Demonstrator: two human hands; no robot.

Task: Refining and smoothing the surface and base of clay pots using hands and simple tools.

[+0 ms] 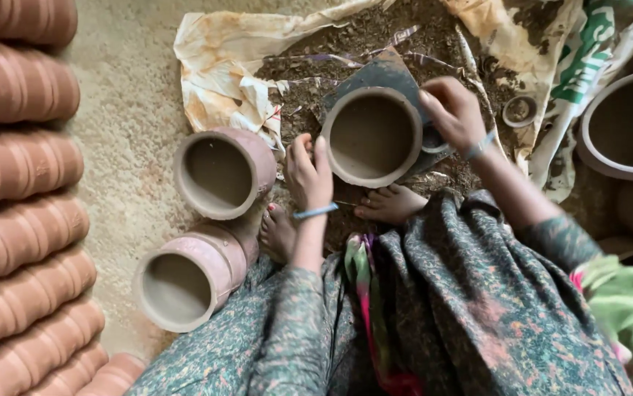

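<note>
Clay pot (372, 136) between both hands, two pots (222, 173) to its left, stacked rolls (19, 220) farther left.

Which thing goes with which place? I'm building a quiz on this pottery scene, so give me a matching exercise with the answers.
Things:
1. left hand
2. right hand
3. tilted pots
4. ribbed stacks

Places:
A. far left edge
B. on the held pot's left rim
C. on the sand, left of the feet
D. at the held pot's right side

Pairs: 1-B, 2-D, 3-C, 4-A
</note>
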